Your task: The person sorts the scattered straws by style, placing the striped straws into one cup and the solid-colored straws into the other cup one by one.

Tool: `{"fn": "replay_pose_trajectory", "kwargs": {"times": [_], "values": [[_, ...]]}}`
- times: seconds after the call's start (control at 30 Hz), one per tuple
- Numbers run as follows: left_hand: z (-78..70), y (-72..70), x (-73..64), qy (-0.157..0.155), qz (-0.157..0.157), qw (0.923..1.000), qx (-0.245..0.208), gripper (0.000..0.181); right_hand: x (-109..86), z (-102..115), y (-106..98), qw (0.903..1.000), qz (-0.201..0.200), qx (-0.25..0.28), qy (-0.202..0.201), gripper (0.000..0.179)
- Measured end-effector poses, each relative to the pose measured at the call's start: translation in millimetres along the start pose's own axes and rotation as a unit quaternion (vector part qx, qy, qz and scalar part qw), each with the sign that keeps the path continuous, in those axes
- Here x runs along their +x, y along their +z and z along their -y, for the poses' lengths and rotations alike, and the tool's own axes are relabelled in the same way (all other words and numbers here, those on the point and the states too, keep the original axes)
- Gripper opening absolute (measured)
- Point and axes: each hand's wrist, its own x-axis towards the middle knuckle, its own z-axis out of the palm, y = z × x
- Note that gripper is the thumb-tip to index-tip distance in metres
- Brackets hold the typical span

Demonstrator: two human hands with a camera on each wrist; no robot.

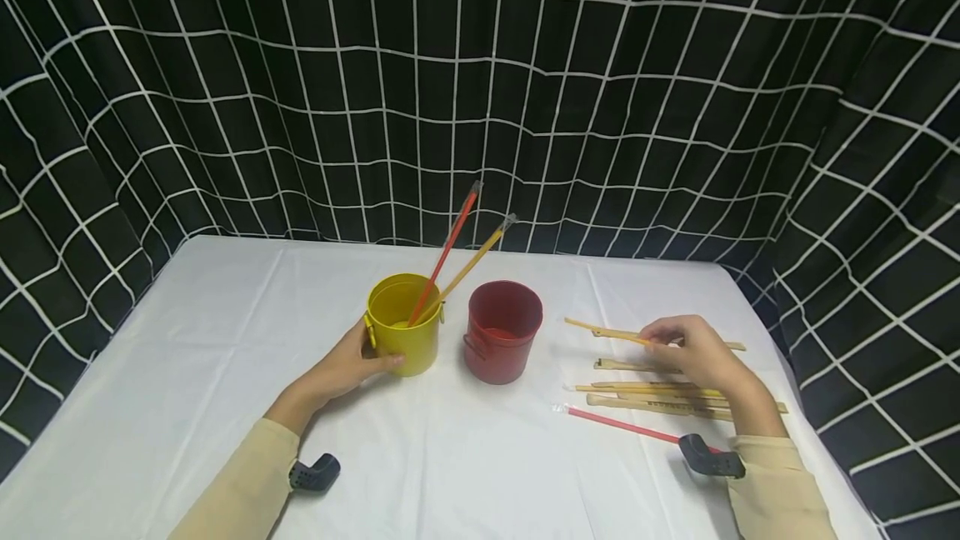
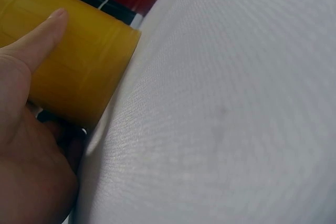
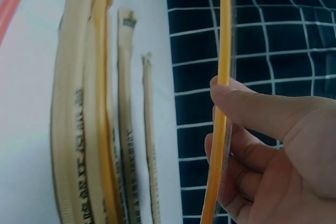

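My left hand (image 1: 337,377) holds a small yellow bucket (image 1: 414,348) by its side. In the left wrist view its thumb lies along the bucket wall, and the other fingers are partly hidden behind and below. An orange-red straw (image 1: 452,242) and a yellow straw (image 1: 477,258), both in clear wrappers, lean out of this bucket toward the right. Over at the right, my right hand (image 1: 693,352) pinches another yellow straw (image 3: 224,40) in a clear wrapper between thumb and fingers. It is raised over the paper-wrapped straws (image 3: 73,114), which carry dark print.
A red bucket (image 1: 502,361) stands just right of the yellow one. Below the right hand, several paper-wrapped and yellow straws (image 1: 645,388) lie roughly side by side, with a pinkish-red straw (image 1: 622,424) nearest me. White cloth (image 1: 480,473) covers the table; a black gridded curtain (image 1: 420,90) hangs behind.
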Motion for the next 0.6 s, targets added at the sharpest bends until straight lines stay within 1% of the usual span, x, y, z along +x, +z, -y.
{"fn": "replay_pose_trajectory", "kwargs": {"times": [0.37, 0.47, 0.6], "values": [[-2.1, -3.2, 1.6, 0.000, -0.005, 1.0000, 0.003, 0.096, -0.4, 19.1, -8.1, 0.9984, -0.040, 0.011, -0.038, 0.016], [-3.5, -2.6, 1.6, -0.004, -0.007, 1.0000, 0.006, 0.096, -2.4, 22.6, -9.7, 0.9973, -0.055, 0.013, -0.048, 0.014], [-2.1, -1.4, 0.6, -0.018, -0.005, 0.9997, 0.013, 0.096, -5.6, 26.2, -11.0, 0.9951, -0.072, 0.019, -0.064, 0.012]]}}
